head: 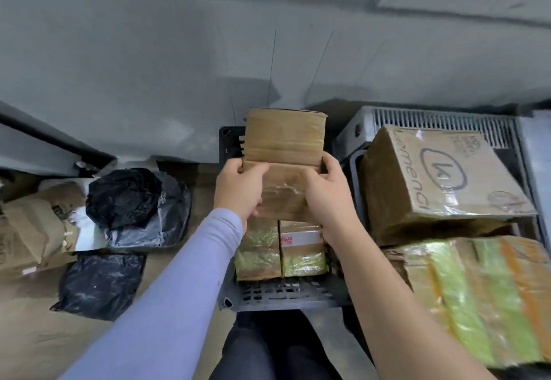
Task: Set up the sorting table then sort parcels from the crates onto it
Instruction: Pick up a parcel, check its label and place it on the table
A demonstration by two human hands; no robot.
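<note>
At twelve o'clock we hold a tape-wrapped brown cardboard parcel (284, 153) above the dark plastic crate (280, 293); our left hand (238, 192) and right hand (328, 198) grip its sides, fingers curled round it. Below it in the crate we count two taped parcels (280, 248). At nine o'clock lie two black bags (125, 198); at three, a big carton (441, 180) over green-taped boxes (477, 299).

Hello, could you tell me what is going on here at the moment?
A person holds a brown cardboard parcel with both hands, left hand and right hand gripping its sides, above a dark plastic crate. Two taped boxes sit in the crate. Black bagged parcels lie on the floor at left; larger cartons are stacked at right.
</note>
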